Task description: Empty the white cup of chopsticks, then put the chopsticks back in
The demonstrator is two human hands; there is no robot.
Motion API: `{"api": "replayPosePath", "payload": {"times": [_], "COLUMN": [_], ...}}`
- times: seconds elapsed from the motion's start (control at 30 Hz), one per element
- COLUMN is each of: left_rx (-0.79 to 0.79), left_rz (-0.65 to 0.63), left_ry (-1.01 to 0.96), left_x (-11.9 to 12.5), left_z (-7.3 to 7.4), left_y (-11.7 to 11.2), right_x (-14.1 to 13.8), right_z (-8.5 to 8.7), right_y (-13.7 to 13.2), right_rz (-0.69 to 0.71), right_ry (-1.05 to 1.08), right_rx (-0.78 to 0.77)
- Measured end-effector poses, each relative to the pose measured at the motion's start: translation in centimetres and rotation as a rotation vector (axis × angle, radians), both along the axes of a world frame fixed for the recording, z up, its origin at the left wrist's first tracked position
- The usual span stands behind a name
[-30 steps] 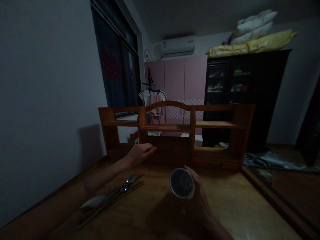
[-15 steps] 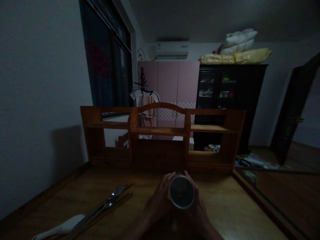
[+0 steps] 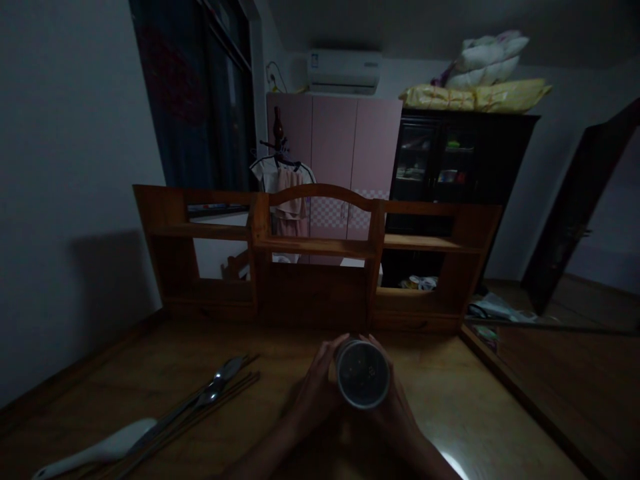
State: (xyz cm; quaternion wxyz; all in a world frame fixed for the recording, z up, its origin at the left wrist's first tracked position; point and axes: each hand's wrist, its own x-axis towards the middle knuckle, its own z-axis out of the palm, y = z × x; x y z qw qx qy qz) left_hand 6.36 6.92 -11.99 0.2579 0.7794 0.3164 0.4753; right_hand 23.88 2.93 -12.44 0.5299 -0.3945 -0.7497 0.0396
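Observation:
A cylindrical cutlery holder (image 3: 363, 375) with a pale rim faces me, its dark round inside showing several small light spots. My left hand (image 3: 320, 380) is wrapped round its left side, and my right hand (image 3: 397, 403) grips the right side. Both hands are closed on it; their lower fingers are hidden. Away to the left, metal spoons (image 3: 218, 381) and thin chopsticks (image 3: 233, 395) lie together on the wooden desk (image 3: 440, 380). Nearer to me on that side rests a white ladle-like spoon (image 3: 117, 441).
A wooden shelf unit (image 3: 313, 248) stands along the desk's far edge. The wall (image 3: 65, 200) borders the desk on the left, and a raised wooden edge (image 3: 515, 393) runs down its right side. Pink and black cabinets stand behind.
The view has tilted down and shifted slightly. Light spots inside the cutlery holder now show more clearly. Both hands keep their hold on it, and the utensils lie as before.

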Motion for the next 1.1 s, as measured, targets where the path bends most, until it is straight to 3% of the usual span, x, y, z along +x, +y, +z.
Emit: {"api": "replayPosePath", "payload": {"times": [0.3, 0.57, 0.7, 0.83, 0.97, 1.1], "left_rx": [0.002, -0.007, 0.008, -0.044, -0.067, -0.036], "left_rz": [-0.006, 0.007, 0.054, 0.050, 0.032, 0.004], "left_ry": [-0.051, -0.001, 0.044, 0.041, -0.002, -0.013], "left_x": [0.2, 0.0, 0.0, -0.2, -0.1, 0.2], "left_z": [0.3, 0.1, -0.6, -0.2, 0.4, -0.4], "left_y": [-0.2, 0.0, 0.4, 0.1, -0.2, 0.5], "right_x": [0.0, 0.5, 0.8, 0.6, 0.3, 0.0], "right_z": [-0.2, 1.7, 1.2, 0.5, 0.9, 1.5], "right_y": [-0.1, 0.4, 1.1, 1.3, 0.9, 0.7], "right_rz": [0.058, 0.170, 0.182, 0.179, 0.200, 0.251], "right_ry": [0.059, 0.158, 0.243, 0.323, 0.350, 0.398], "right_rx": [-0.069, -0.211, -0.330, -0.397, -0.407, -0.446]}}
